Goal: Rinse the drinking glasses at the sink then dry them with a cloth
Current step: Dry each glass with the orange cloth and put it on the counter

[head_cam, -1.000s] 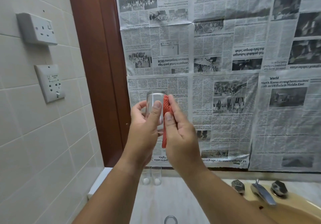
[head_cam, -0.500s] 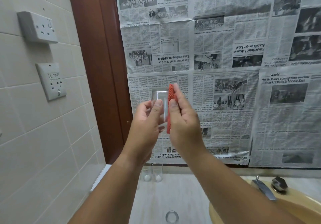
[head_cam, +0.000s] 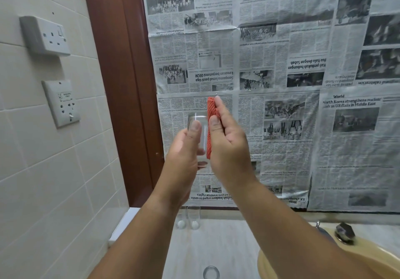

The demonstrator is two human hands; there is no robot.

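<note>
My left hand (head_cam: 184,159) grips a clear drinking glass (head_cam: 195,119), held upright at chest height in front of the newspaper-covered wall. My right hand (head_cam: 229,146) presses a folded orange-red cloth (head_cam: 211,114) against the right side of that glass, and the cloth's top sticks up above the glass rim. Two more clear glasses (head_cam: 188,217) stand side by side on the counter at the back, below my left wrist. The rim of another glass (head_cam: 211,272) shows at the bottom edge.
A beige sink (head_cam: 281,263) sits at the lower right with a faucet handle (head_cam: 345,232) behind my right arm. The pale counter (head_cam: 216,239) runs between sink and tiled left wall. Two wall sockets (head_cam: 46,35) are on the left tiles beside a brown door frame (head_cam: 121,84).
The orange cloth in my right hand has slid upward along the glass, now rising above its rim. Both hands stay together at about the same height.
</note>
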